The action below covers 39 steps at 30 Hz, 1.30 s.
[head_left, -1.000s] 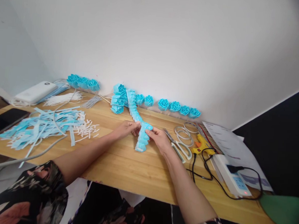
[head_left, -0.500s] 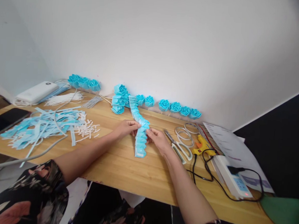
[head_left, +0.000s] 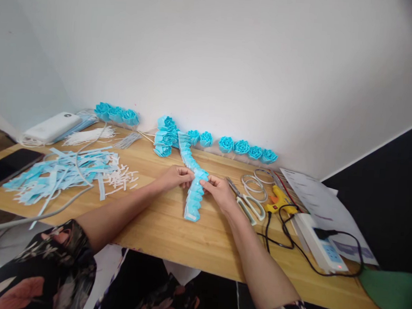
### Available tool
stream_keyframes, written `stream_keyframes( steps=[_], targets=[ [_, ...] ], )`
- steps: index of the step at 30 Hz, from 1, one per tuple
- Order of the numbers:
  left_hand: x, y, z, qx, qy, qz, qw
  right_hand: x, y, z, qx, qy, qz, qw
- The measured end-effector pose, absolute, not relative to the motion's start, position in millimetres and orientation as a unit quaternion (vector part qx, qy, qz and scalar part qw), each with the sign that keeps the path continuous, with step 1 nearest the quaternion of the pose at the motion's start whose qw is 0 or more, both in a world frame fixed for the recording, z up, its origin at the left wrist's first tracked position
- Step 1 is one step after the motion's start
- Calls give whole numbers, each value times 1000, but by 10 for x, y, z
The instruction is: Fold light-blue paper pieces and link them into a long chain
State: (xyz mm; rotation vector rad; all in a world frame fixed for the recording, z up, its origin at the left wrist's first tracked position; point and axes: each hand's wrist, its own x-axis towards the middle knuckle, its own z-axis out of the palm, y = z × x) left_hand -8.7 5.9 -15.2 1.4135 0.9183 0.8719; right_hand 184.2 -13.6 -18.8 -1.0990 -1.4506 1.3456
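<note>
Between my hands lies a long strip of light-blue pleated petals [head_left: 193, 201], stretching from the back flowers toward the front of the table. My left hand [head_left: 176, 177] pinches its left edge near the middle. From the other side, my right hand [head_left: 218, 189] grips the same strip, thumb on top of a pleat and fingers behind. The strip's far end rests against a cluster of blue artificial roses [head_left: 165, 137]. Scissors [head_left: 247, 202] with white handles lie just right of my right hand.
Blue offcuts [head_left: 63, 175] and small white scraps [head_left: 121, 178] cover the left side, with a phone [head_left: 5, 168] and a white power bank [head_left: 52, 126]. More roses [head_left: 241, 147] line the wall. On the right are wire coils [head_left: 255, 186], a yellow glue gun [head_left: 280, 202] and a power strip [head_left: 321, 245].
Both hands have shifted slightly to the right along with the strip's middle. The strip's near end has swung a little left and forward. Other things stay in place.
</note>
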Motion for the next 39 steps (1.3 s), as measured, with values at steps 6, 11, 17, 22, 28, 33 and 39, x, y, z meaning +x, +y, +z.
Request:
stream_keyframes(
  steps=[6, 11, 17, 22, 28, 33, 39],
  targets=[
    [-93, 55, -165, 607, 409, 387, 560, 1862, -154, -111, -414, -543, 616, 392],
    [-72, 15, -148, 658, 384, 383, 522, 1878, -116, -178, -412, -517, 624, 417],
    [-75, 38, -143, 653, 362, 318, 584, 1880, -101, -207, -429, -522, 586, 446],
    [-86, 69, -155, 614, 378, 338, 604, 1842, -149, -135, -430, -553, 570, 430],
    [-102, 81, -163, 602, 415, 351, 585, 1821, -146, -172, -443, -574, 555, 408],
    [-93, 82, -170, 592, 422, 364, 583, 1830, -122, -212, -447, -595, 533, 403],
    [-91, 90, -181, 587, 415, 370, 588, 1838, -116, -197, -427, -587, 569, 387]
  ],
)
